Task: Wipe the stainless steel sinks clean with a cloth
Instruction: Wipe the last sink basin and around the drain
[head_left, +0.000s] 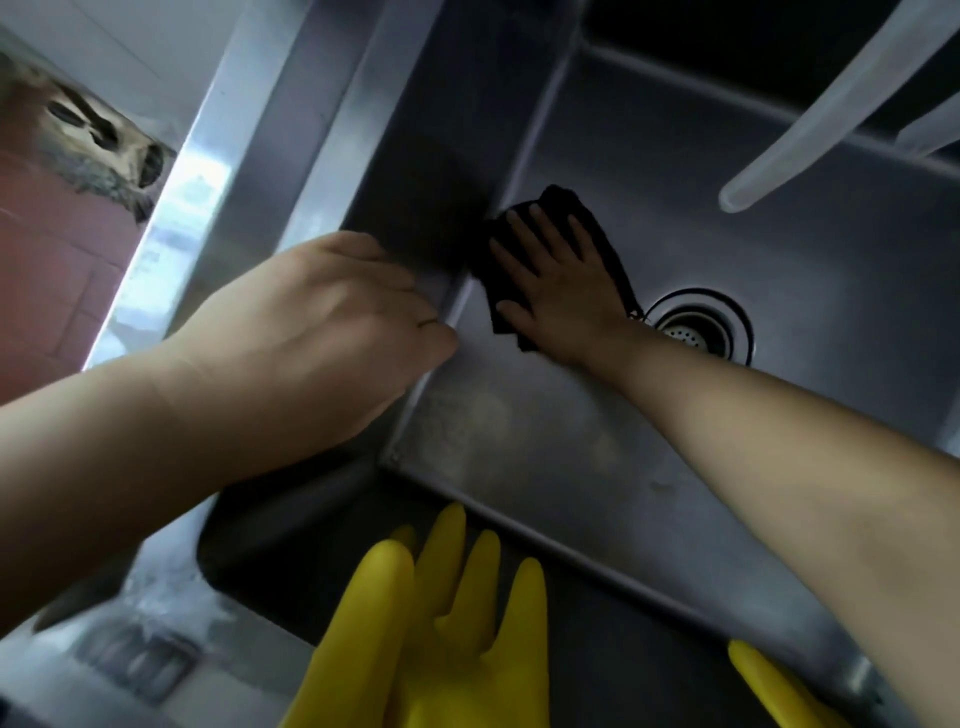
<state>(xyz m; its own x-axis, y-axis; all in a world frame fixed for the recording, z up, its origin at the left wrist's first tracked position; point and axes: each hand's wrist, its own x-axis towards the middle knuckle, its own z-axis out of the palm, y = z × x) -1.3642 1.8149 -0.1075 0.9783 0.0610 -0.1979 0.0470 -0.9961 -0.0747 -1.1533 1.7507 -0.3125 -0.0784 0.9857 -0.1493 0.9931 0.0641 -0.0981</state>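
A stainless steel sink (545, 447) fills the view, its basin floor dull and streaked. My right hand (561, 280) lies flat with spread fingers on a dark cloth (597, 228), pressing it onto the basin floor by the left wall. A round drain strainer (696, 325) sits just right of that hand. My left hand (317, 322) rests on the sink's left rim, fingers curled over the edge above the basin corner.
Yellow rubber gloves (441, 623) hang over the near rim, a second glove tip (769, 686) at the lower right. A translucent hose end (831, 114) dangles over the basin's far right. Red tiled floor (47, 280) shows beyond the left rim.
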